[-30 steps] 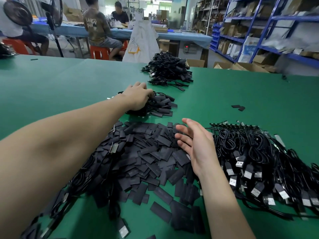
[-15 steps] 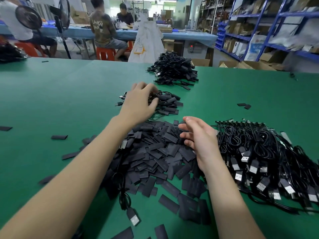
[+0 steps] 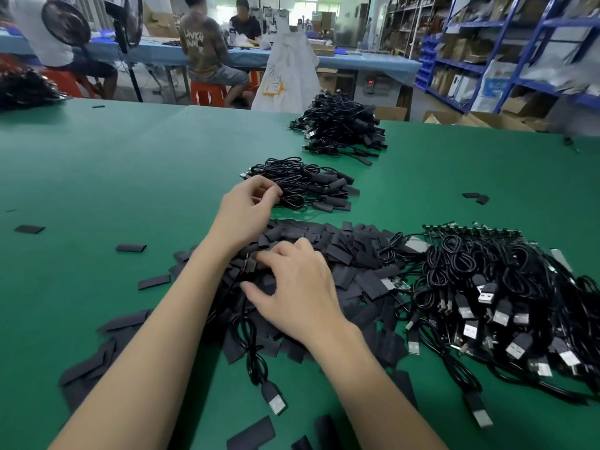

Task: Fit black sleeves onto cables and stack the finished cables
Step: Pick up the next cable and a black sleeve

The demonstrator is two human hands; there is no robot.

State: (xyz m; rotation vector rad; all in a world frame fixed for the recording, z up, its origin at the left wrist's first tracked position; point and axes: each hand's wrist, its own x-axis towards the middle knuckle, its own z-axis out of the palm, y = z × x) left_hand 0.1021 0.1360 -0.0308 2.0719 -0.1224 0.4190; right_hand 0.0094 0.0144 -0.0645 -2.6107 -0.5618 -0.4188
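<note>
The right hand (image 3: 302, 287) lies palm down on the pile of black sleeves (image 3: 350, 254), its fingers spread and lightly bent, the fingertips (image 3: 263, 263) touching sleeves at the pile's near-left part; whether they pinch one cannot be told. Just beyond them, the left hand (image 3: 246, 212) hovers with its fingers curled and the thumb drawn toward the forefinger; whether anything is pinched between them cannot be told. Its fingertips (image 3: 274, 191) are at the near edge of the small stack of finished cables (image 3: 311, 186), which lies just past the sleeve pile. Farther off in the same line sits a larger heap of finished cables (image 3: 341, 128). To the right of the right hand, touching the sleeve pile, spreads a heap of unsleeved USB cables (image 3: 493, 287). Under the right forearm, one loose USB cable (image 3: 259, 368) trails toward the viewer, its plug on the green table (image 3: 130, 164). Stray sleeves (image 3: 131, 247) lie scattered left of the hands.
</note>
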